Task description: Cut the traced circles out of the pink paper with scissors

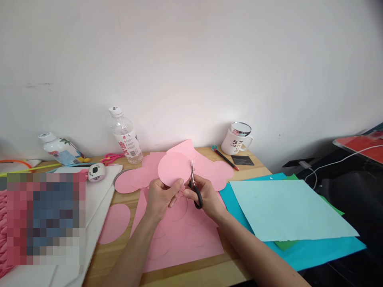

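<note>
My left hand (163, 195) pinches the lower edge of a round pink paper piece (174, 169), lifted above the table. In my right hand (206, 193) is a pair of scissors (197, 195) with black handles, its blades pointing up along the circle's right edge. Below both hands lies a pink paper sheet (185, 251) marked with faint circle outlines. Cut pink paper circles (127, 181) overlap to the left of my hands, and others (220, 175) lie to the right. A separate pink circle (115, 223) rests nearer the table's left side.
Behind stand a clear bottle (127, 139) and a white mug (237, 139). A pencil (226, 158) lies beside a black card (243, 160). Light blue paper (290, 209) tops blue and green sheets at right. Pink scissors (112, 158) and a white bottle (61, 149) are at left.
</note>
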Available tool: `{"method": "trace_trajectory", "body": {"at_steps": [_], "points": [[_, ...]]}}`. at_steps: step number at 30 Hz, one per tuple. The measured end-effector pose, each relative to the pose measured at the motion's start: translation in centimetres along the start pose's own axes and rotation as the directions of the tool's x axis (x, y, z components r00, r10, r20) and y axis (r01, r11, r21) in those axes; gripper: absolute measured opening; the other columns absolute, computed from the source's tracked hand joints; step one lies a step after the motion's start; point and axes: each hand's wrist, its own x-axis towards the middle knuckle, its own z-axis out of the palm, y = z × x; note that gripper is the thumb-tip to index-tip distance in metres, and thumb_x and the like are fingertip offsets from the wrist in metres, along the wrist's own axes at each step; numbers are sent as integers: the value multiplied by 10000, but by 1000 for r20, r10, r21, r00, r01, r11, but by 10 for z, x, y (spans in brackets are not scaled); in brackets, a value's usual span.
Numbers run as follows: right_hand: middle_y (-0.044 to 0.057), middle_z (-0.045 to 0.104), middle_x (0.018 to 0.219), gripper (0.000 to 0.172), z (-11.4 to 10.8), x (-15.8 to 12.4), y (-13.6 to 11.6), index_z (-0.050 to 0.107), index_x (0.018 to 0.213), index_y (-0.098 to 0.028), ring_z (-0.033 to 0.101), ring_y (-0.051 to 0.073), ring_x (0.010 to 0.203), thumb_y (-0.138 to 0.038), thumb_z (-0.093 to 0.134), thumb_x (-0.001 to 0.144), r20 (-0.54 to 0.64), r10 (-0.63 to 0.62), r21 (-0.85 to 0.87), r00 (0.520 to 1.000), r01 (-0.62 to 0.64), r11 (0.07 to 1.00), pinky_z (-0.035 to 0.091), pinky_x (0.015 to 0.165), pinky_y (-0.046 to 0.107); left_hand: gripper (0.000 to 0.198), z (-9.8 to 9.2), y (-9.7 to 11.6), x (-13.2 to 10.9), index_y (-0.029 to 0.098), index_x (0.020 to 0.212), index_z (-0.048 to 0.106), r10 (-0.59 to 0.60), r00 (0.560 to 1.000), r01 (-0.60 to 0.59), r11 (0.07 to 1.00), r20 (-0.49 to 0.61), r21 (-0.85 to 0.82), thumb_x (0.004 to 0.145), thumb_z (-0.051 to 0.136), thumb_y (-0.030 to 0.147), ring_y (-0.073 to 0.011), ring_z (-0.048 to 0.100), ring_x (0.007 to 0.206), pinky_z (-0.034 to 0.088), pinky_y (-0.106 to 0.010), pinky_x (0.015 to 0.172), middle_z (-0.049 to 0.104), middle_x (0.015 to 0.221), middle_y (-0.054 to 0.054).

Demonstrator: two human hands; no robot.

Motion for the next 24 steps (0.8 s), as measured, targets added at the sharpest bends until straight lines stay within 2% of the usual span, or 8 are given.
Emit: {"method": "trace_trajectory", "body": {"at_steps": [11,24], "points": [[-54,442,542,414,2,0,-7,521,680,-183,360,94,511,-484,790,587,-48,31,-54,998,-33,998,284,471,232,381,2,5,-1,195,398,391,-4,999,3,999,-31,-43,620,669,332,-28,253,273,167,-206,317,346,306,76],[-48,483,485,363,4,-1,-9,517,637,-180,443,105,482,-455,754,638,-54,47,-68,997,-51,996,333,445,227,344,-1,0,1,188,459,430,15,1000,-17,997,-22,-71,667,671,318,-36,287,273,205,-205,330,376,306,82]]}}
